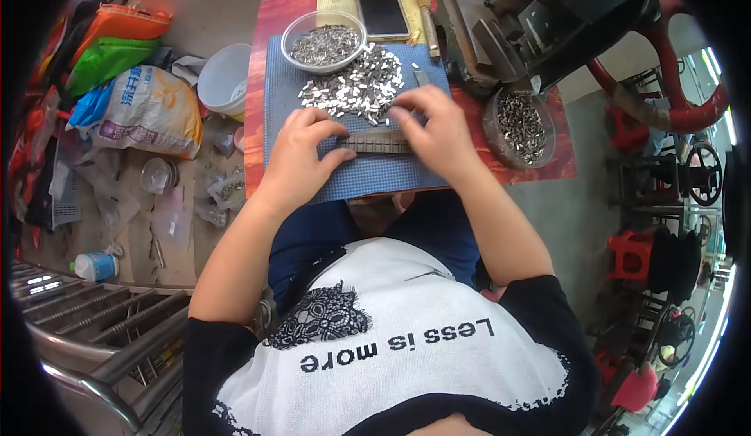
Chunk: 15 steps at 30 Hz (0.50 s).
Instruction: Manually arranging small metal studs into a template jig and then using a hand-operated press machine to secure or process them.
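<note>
A narrow slotted metal bar point(378, 142) lies across the blue ridged mat point(344, 182). My left hand point(303, 153) holds its left end between thumb and forefinger. My right hand point(438, 131) is over the bar's right end, its thumb and fingertips bent together at the near right edge of a pile of small shiny metal pieces point(356, 88). Whatever those fingertips pinch is too small or hidden to tell. Behind the pile, a clear round bowl point(288, 35) contains more of the metal pieces.
Right of the mat, a second clear tub point(494, 135) of metal pieces sits beneath a dark press machine point(579, 14) with a red handwheel point(679, 115). A phone point(382, 10) and a brush point(426, 17) lie at the back. A white bucket point(223, 80) stands to the left.
</note>
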Each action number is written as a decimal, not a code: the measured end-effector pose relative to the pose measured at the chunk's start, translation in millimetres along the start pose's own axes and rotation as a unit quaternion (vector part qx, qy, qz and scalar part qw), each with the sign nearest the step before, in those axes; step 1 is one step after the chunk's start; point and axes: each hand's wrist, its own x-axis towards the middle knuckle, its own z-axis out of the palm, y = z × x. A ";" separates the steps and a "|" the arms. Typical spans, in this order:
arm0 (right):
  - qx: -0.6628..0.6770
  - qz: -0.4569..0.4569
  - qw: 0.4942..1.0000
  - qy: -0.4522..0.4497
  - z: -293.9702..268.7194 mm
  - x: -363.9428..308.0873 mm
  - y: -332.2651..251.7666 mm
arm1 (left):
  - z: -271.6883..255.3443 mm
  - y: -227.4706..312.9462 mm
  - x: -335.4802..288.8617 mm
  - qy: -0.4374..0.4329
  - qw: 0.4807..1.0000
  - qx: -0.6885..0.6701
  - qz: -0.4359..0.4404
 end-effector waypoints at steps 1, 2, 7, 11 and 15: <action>-0.008 0.030 0.999 -0.010 -4.1 3.7 0.1 | 0.7 -0.8 -0.4 0.000 1.000 -0.003 -0.002; -0.016 0.059 0.998 -0.020 -6.8 5.8 0.4 | 0.1 -0.7 -0.7 -0.002 1.000 -0.004 0.000; -0.045 0.038 0.994 -0.088 -8.4 4.2 -1.2 | -8.3 1.7 4.3 -0.011 0.998 -0.061 -0.018; -0.083 -0.006 0.989 -0.125 -5.4 10.5 5.8 | 1.4 3.7 30.0 0.010 0.998 -0.067 0.017; -0.063 -0.031 0.994 -0.089 -8.9 8.5 10.5 | 22.0 11.8 50.3 0.020 0.997 -0.011 0.076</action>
